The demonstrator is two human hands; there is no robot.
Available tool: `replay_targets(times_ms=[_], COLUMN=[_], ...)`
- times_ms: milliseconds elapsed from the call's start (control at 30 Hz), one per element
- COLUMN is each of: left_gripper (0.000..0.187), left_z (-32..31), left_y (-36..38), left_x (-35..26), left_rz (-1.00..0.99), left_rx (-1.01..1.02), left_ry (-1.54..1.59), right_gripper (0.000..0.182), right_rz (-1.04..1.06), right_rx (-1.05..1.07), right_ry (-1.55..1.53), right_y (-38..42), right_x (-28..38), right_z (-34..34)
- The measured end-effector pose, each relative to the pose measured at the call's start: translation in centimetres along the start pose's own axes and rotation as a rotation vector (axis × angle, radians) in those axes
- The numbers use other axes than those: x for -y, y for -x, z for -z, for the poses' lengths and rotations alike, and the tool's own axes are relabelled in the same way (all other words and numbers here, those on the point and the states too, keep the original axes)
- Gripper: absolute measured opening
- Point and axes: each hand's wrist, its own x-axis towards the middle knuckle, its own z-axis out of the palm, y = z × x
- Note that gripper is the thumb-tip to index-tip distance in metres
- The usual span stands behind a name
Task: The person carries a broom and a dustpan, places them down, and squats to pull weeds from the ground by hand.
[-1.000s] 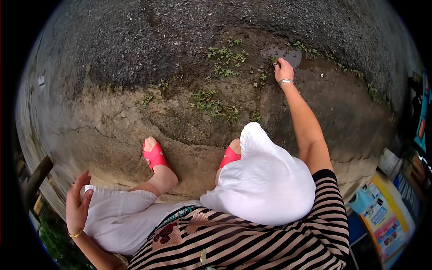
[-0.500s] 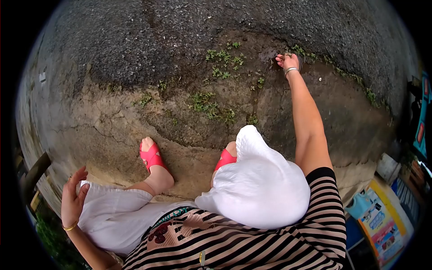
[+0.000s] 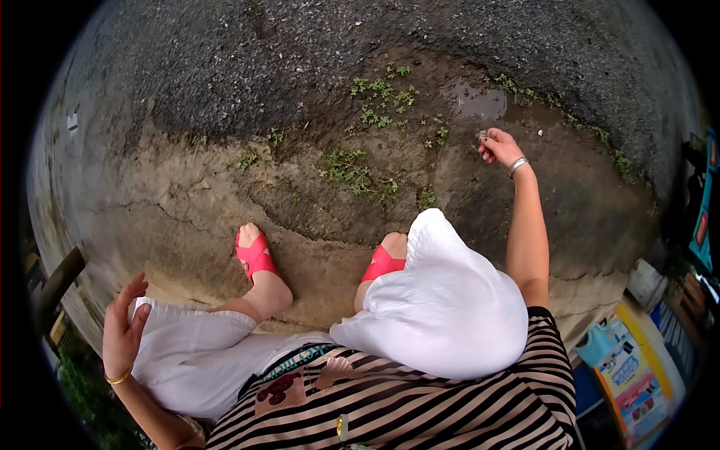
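I crouch over cracked dirt ground in white trousers and red sandals (image 3: 256, 255). My right hand (image 3: 499, 145), with a silver bracelet, is raised a little above the ground at the upper right, fingers pinched on a small green weed sprig (image 3: 484, 136). Just beyond it lies a small puddle (image 3: 474, 101). My left hand (image 3: 121, 322), wearing a gold bangle, is held out at the lower left beside my knee, fingers spread and empty. Patches of small weeds (image 3: 352, 169) grow in the dirt ahead of my feet.
Grey gravel asphalt (image 3: 225, 52) covers the far ground. More weeds (image 3: 382, 94) grow near the asphalt edge. Printed packages and a blue container (image 3: 626, 360) lie at the lower right. A dark post (image 3: 56, 289) stands at the left edge.
My right hand has pulled back from the puddle's edge toward me and lifted, now pinching a weed sprig. My left hand has barely moved.
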Motion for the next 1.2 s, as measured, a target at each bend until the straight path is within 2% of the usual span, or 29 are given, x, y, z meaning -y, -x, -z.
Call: replay_targets(times_ms=[33, 67, 133, 200, 233, 333, 433, 533, 567, 700, 833, 933, 1000, 1067, 1133, 1200], left_gripper=[0.043, 0.043, 0.043, 0.043, 0.043, 0.044, 0.044, 0.044, 0.044, 0.044, 0.044, 0.044, 0.044, 0.044, 0.044, 0.044], left_z=[-0.1, -0.1, 0.0, -0.1, -0.1, 0.0, 0.0, 0.0, 0.0, 0.0, -0.2, -0.3, -0.3, -0.3, -0.3, -0.4], left_y=[0.0, -0.1, -0.2, -0.2, -0.1, -0.1, 0.2, 0.4, 0.5, 0.9, 1.1, 1.2, 1.2, 1.2, 1.2, 1.2], left_x=[0.0, -0.1, -0.1, 0.0, 0.2, 0.8, 1.3, 1.4, 1.4, 1.5, 1.5, 1.5, 1.5, 1.6, 1.4, 1.4], left_rz=[0.001, 0.0, -0.004, -0.004, -0.004, -0.01, -0.013, -0.01, -0.008, 0.013, 0.008, -0.012, -0.015, -0.009, -0.006, -0.006], left_rx=[-0.001, 0.0, 0.006, 0.009, 0.01, 0.004, -0.008, -0.011, -0.012, -0.016, -0.033, -0.043, -0.041, -0.032, -0.035, -0.035], left_ry=[0.001, 0.003, 0.001, 0.006, 0.01, 0.006, 0.009, 0.014, 0.016, 0.015, 0.024, 0.027, 0.028, 0.023, 0.018, 0.017], right_gripper=[0.018, 0.025, 0.03, 0.035, 0.034, 0.028, 0.022, 0.017, 0.015, 0.016, 0.019, 0.017, 0.016, 0.016, 0.016, 0.016], right_rz=[-0.065, -0.194, -0.075, 0.213, 0.138, 0.282, 0.325, 0.317, 0.346, 0.283, 0.288, 0.347, 0.313, 0.285, 0.352, 0.379], right_rx=[0.24, 0.358, 0.32, -0.076, -0.203, -0.506, -0.516, -0.52, -0.53, -0.472, -0.532, -0.679, -0.804, -0.707, -0.658, -0.619], right_ry=[0.151, 0.307, 0.684, 0.789, 0.749, 0.678, 0.579, 0.77, 0.743, 0.831, 0.879, 0.606, 0.21, 0.072, 0.382, 0.466], right_y=[1.0, 3.1, 4.0, 3.3, 2.8, 0.5, -1.5, -3.1, -3.2, -2.2, -2.2, -3.3, -4.9, -4.4, -2.6, -2.4], right_x=[0.0, 1.3, 0.9, 0.4, 1.1, 1.4, 1.9, 1.5, 1.3, 1.8, 2.0, 0.4, -2.0, -2.3, -2.1, -1.7], right_z=[-1.1, -3.0, -5.6, -7.0, -7.7, -9.3, -10.5, -10.5, -10.2, -10.3, -10.5, -9.6, -8.5, -7.8, -8.1, -8.8])
